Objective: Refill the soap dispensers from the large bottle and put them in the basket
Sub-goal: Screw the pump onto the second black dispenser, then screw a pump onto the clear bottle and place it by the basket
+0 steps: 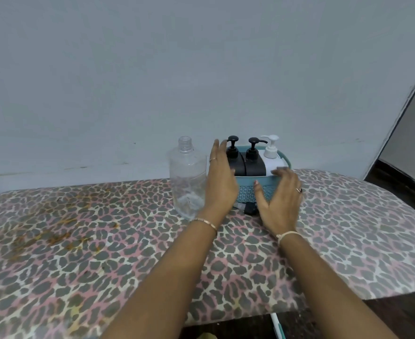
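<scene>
Up against the wall at the far edge of the table [103, 241], the teal basket [246, 189] already has all three pump bottles standing upright in it: a black dispenser [238, 165] on the left, a second black dispenser [254, 165] in the middle and a white dispenser [273, 160] on the right, packed side by side. The large bottle [188, 177] stands just left of the basket, uncapped and looking pretty much empty, so my guess is the pouring is done. Can't see through the dispensers though, so no idea how full they actually are.

Both hands are open and holding nothing. The left hand [219, 177] is flat with straight fingers at the basket's left end, beside the first black pump. The right hand [278, 201] has spread, relaxed fingers over the front right of the basket. Whether either one actually touches the basket, I can't tell.

One loose end: a small dark cap-like thing [249, 208] lies on the table in front of the basket, between the wrists. Could be the big bottle's cap, hard to say. Honestly this looks like the very end of the job, maybe just squaring up the basket and capping the bottle.
</scene>
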